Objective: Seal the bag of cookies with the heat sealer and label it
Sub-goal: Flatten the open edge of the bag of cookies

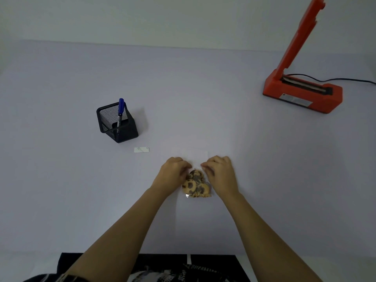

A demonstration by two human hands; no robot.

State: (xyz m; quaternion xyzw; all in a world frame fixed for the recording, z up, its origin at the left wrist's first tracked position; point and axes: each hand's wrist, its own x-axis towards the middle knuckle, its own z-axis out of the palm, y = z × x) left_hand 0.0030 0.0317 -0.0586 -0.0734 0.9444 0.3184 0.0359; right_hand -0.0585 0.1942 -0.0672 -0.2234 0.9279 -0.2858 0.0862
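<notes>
Both hands curled on cookie bag (196, 185) – left hand (173, 173), right hand (220, 173).

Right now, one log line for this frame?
stage: pre-seal | left hand + right hand: gripping cookie bag on table | heat sealer: arm raised | label: untouched

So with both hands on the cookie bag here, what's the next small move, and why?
Probably lift the clear plastic bag of cookies and carry it toward the orange heat sealer at far right. The left hand and right hand pinch its sides, the sealer's arm is raised, and the white label lies untouched.
</notes>
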